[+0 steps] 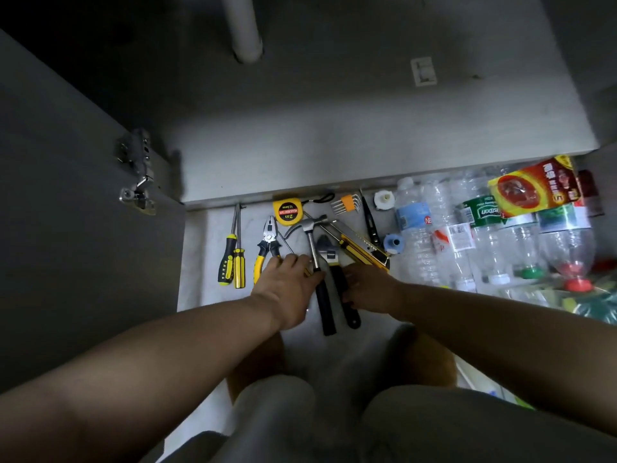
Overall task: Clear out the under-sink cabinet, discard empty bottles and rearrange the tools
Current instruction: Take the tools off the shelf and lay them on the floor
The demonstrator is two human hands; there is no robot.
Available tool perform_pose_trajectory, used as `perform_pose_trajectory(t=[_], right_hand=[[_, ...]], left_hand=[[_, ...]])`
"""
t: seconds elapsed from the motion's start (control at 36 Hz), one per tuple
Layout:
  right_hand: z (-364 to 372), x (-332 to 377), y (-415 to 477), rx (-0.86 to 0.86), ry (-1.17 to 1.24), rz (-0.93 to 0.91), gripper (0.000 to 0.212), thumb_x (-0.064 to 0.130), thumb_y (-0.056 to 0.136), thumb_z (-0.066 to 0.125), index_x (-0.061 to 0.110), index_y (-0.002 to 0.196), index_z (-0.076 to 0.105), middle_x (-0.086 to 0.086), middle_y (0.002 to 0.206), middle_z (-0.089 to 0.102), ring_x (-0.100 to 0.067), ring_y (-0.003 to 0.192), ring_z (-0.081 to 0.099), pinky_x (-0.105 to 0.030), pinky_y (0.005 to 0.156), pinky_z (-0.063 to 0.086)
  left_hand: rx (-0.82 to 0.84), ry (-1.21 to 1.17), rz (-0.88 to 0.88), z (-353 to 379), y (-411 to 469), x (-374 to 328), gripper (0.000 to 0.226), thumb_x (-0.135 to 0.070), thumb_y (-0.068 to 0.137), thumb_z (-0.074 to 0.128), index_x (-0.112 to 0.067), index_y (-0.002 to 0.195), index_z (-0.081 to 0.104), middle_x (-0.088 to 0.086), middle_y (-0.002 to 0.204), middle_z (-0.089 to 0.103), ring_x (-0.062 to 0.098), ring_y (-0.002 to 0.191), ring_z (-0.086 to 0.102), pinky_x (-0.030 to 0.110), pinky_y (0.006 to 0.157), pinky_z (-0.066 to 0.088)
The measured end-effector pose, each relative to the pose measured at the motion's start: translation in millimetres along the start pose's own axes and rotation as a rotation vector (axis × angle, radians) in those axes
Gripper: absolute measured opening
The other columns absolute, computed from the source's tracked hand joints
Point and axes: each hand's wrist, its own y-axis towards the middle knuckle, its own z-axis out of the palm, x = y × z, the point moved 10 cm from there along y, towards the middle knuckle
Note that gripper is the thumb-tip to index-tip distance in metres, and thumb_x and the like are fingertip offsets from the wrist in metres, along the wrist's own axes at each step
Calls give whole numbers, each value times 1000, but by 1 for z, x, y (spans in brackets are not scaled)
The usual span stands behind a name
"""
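Yellow-and-black tools lie in a row on the pale floor (200, 262) before the open cabinet. The left hand (290, 289) rests fingers-down over the steel claw hammer with a black grip (317, 262); whether it grips is unclear. The right hand (367, 289) curls around the black-handled adjustable wrench (334, 262). Clear plastic bottles (467, 235) lie heaped at the right.

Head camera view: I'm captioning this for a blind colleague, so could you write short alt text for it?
A person's left hand and right hand reach down to a hammer and a wrench lying among tools on the floor before an open cabinet. Screwdrivers, pliers and a tape measure lie left; empty plastic bottles are heaped right.
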Motion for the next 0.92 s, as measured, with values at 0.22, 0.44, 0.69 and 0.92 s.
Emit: perform_pose_trajectory(t=[0.22, 0.44, 0.69, 0.92], right_hand=[[-33, -10, -25, -63, 1, 1, 26, 8, 95, 55, 9, 117, 69, -9, 112, 71, -25, 95, 69, -24, 76, 56], [-129, -39, -62, -521, -300, -14, 33, 16, 88, 62, 12, 120, 60, -14, 121, 54, -31, 111, 57, -41, 92, 51], [-138, -74, -59, -611, -447, 207, 43, 37, 93, 59, 11, 125, 47, -10, 118, 57, -29, 105, 64, -35, 77, 48], [-138, -71, -45, -677, -348, 256, 51, 43, 87, 70, 12, 121, 50, -6, 111, 65, -24, 100, 68, -29, 70, 42]], left_hand=[[101, -117, 134, -43, 6, -10, 56, -33, 97, 51, -28, 151, 37, 8, 147, 40, 30, 133, 42, 45, 107, 42], [224, 124, 327, -127, 21, -48, 47, -29, 104, 44, -21, 150, 39, 9, 144, 46, 30, 131, 50, 43, 101, 49], [282, 28, 294, -148, 54, -87, 36, -23, 104, 43, -14, 138, 52, 10, 136, 57, 28, 121, 56, 43, 100, 49], [280, -285, 206, -120, 68, -85, 36, -30, 102, 50, -20, 136, 57, 5, 136, 58, 25, 123, 56, 25, 87, 40]])
